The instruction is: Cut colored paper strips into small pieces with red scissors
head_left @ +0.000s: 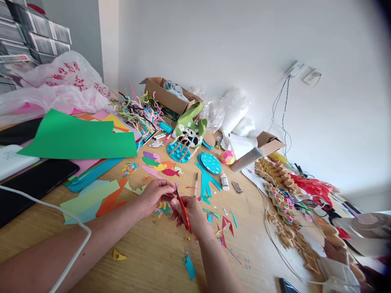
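Observation:
My right hand grips red-handled scissors, their blades pointing up toward my left fingertips. Between the thumb and fingers of my left hand is a small piece of purple paper, right at the blade tips. Just below both hands lies a heap of small coloured paper bits, partly covered by my fingers. Beyond them, cut paper fish in several colours overlap on the wooden table. A second heap of tiny paper bits sits to the left of the fish.
Green paper sheets and a white cable are on the left. A glue bottle, a pen and blue paper scraps lie around my right hand. Farther back are a panda bag and a cardboard box.

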The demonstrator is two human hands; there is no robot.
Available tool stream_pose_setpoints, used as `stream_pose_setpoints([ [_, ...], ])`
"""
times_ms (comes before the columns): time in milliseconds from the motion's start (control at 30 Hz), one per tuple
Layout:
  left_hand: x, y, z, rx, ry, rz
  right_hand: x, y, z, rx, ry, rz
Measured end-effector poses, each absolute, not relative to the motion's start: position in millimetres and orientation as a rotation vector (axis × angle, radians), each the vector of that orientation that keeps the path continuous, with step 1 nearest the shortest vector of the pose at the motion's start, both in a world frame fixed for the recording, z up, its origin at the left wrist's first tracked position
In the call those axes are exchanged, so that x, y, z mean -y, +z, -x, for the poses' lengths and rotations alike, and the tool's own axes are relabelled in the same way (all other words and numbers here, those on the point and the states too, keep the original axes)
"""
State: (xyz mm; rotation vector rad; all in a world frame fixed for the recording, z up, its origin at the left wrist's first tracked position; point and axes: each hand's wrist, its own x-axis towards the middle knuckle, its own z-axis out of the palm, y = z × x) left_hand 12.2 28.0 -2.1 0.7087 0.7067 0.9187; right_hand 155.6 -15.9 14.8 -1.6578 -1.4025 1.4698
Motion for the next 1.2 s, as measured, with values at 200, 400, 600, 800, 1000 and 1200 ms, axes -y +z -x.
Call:
stream_pose_setpoints([
  [200,-28.2,-2.7,-11.6,-0.696,0.888,-0.74,15.4,14.2,-156.3,1.407,1.474,1.652],
  [400,-28.3,-2.4,-10.8,-0.7,0.885,-0.745,17.0,16.5,-157.4,1.418,1.471,1.646],
  [600,-28.3,-1.3,-10.2,-0.711,0.891,-0.728,17.9,16.6,-157.8,1.416,1.487,1.652],
  [800,-28.6,-1.6,-10.5,-0.732,0.905,-0.723,16.9,17.1,-157.1,1.418,1.492,1.655],
  [1000,-29.2,-1.8,-11.0,-0.732,0.898,-0.723,17.5,16.1,-159.3,1.456,1.485,1.635],
  [1200,-30.6,-3.7,-10.5,-0.726,0.888,-0.725,16.9,16.4,-159.9,1.448,1.513,1.664],
])
